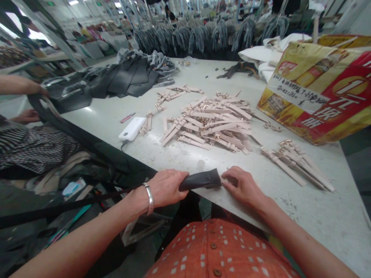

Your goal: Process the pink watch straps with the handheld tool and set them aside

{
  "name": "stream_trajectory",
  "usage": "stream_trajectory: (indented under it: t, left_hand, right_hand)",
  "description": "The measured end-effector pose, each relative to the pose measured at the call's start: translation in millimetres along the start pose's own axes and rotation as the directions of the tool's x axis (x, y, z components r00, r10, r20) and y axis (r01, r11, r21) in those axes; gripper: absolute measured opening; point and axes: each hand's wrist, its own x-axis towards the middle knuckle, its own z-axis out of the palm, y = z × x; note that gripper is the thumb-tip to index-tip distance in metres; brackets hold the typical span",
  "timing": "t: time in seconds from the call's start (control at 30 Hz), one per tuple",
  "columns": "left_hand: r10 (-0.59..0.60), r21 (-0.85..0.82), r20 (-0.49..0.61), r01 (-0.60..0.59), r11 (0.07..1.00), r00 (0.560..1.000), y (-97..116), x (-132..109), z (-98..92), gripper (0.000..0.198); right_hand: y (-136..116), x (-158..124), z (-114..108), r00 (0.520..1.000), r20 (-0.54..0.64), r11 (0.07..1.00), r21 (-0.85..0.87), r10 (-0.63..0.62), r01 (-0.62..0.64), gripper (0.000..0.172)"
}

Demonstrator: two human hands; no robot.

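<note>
My left hand point(166, 187), with a silver bracelet at the wrist, is wrapped round a black leather strap point(203, 179) at the table's front edge. The strap's broad, squared end points right. A long dark band point(72, 204) trails left from beneath that hand. At the strap's end, the fingers of my right hand point(239, 183) are pinched together, close to its edge. Whatever they hold is too small to make out. Beyond both hands lies a heap of pale pink short straps point(214, 123) with gold-coloured buckles.
A smaller bundle of pink straps point(298, 162) lies right, near a yellow and red carton point(319, 88). A white power bank point(132, 129) and a pink pen point(127, 117) lie left. Dark leather pieces point(130, 77) are piled behind. A co-worker's hands point(29, 116) hold black material at left.
</note>
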Motion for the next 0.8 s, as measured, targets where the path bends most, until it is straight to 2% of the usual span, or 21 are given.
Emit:
stream_trajectory:
  t: [0.2,0.4,0.53,0.67,0.8]
  left_hand:
    - [-0.013,0.060,0.008,0.012,0.998,1.000,-15,-10,-3.0,0.022]
    - [0.049,0.089,-0.018,-0.047,0.995,0.999,-2,-1,-5.8,0.021]
    - [0.040,0.054,-0.031,-0.038,0.998,0.999,3,5,-2.7,0.022]
    - [0.001,0.003,-0.014,-0.001,1.000,1.000,0,0,2.6,0.023]
    - [-0.021,0.051,-0.022,0.022,0.998,1.000,1,-11,1.6,0.024]
  right_hand:
    - [-1,1,-1,1.000,-0.017,0.999,0.048,-0.021,0.022,0.015]
    - [0,1,1,1.000,-0.010,0.998,0.055,-0.018,0.019,0.014]
    - [0,1,1,1.000,-0.025,1.000,0.004,-0.015,0.016,0.011]
    - [2,2,0,1.000,-0.020,0.998,-0.068,0.008,-0.009,0.011]
    - [3,2,-2,0.999,0.002,0.997,-0.064,0.038,-0.038,0.021]
